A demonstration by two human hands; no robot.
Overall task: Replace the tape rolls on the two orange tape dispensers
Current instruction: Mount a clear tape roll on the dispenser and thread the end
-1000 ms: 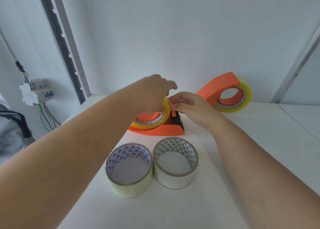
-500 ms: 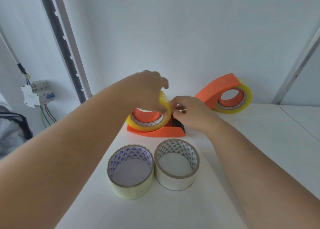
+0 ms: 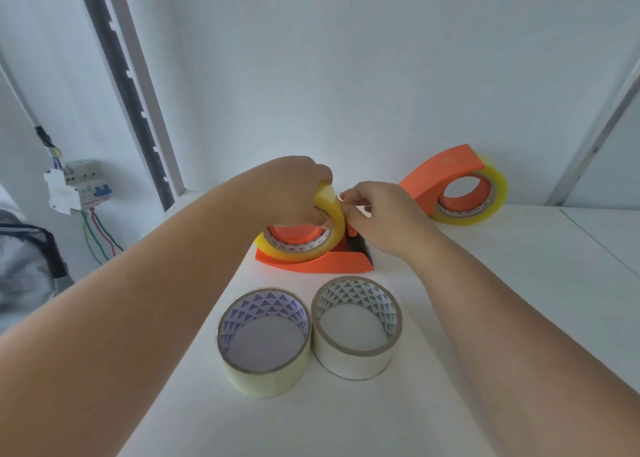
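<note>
Yellow roll [image 3: 330, 214] higher in fingers [image 3: 320, 216]

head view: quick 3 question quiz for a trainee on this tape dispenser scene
1. True or false: the yellow tape roll on the near orange dispenser is tilted, its upper edge lifted by the left hand.
2. How many loose tape rolls lie flat on the white table in front of that dispenser?
A) one B) two C) three
3. Fill in: the right hand pinches at the edge of the yellow tape roll, above the dispenser's ____ cutter end.

Key: 1 true. 2 B: the left loose roll and the right loose roll, side by side. 3 black. The far orange dispenser keeps its roll, untouched.
</note>
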